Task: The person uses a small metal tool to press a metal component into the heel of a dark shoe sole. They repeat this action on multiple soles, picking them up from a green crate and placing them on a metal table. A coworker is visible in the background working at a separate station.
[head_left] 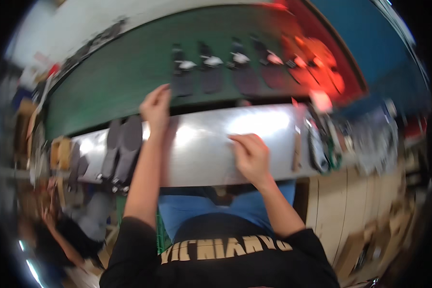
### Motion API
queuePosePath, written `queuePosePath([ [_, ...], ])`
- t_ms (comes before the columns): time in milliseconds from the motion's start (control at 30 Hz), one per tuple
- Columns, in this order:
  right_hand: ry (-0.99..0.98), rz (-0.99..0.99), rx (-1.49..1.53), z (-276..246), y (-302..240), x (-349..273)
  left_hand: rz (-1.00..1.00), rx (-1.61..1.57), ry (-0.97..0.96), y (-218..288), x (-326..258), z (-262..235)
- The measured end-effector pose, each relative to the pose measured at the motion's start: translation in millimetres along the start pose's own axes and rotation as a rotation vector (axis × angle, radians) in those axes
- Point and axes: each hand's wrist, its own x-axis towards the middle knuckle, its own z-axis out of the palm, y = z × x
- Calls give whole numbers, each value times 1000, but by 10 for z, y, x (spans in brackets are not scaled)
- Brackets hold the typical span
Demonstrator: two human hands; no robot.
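Observation:
My left hand (156, 106) reaches over the near edge of the green conveyor belt (110, 79). Its fingers are bent and drawn together beside the leftmost dark sandal (182, 85); motion blur hides whether anything small is in them. Above the metal table (201, 161), my right hand (252, 156) has its fingers extended to the left and its thumb apart, with nothing visible in it. Several dark sandals stand in a row on the belt, each with a whitish piece at the strap. To the left of my left forearm, dark sandals (128, 149) lie side by side on the table.
Red-orange light falls on the sandals (317, 62) at the belt's right end. Hand tools, including green-handled scissors (335, 156), lie at the table's right, near clear plastic bags (374, 139). A yellowish box (61, 152) stands left. Another person's arm (62, 237) shows lower left.

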Motion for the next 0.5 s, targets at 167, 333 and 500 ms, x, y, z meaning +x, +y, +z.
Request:
queuePosePath([
  [167,-348,643,538,-835,-252,-852,180,86,81,-120,363,148],
  [333,-378,1281,431,-2064,660,-2213,279,424,176,-313,722,342],
  [500,-933,971,-519,-2366,736,-2043,241,690,113,-396,643,698],
])
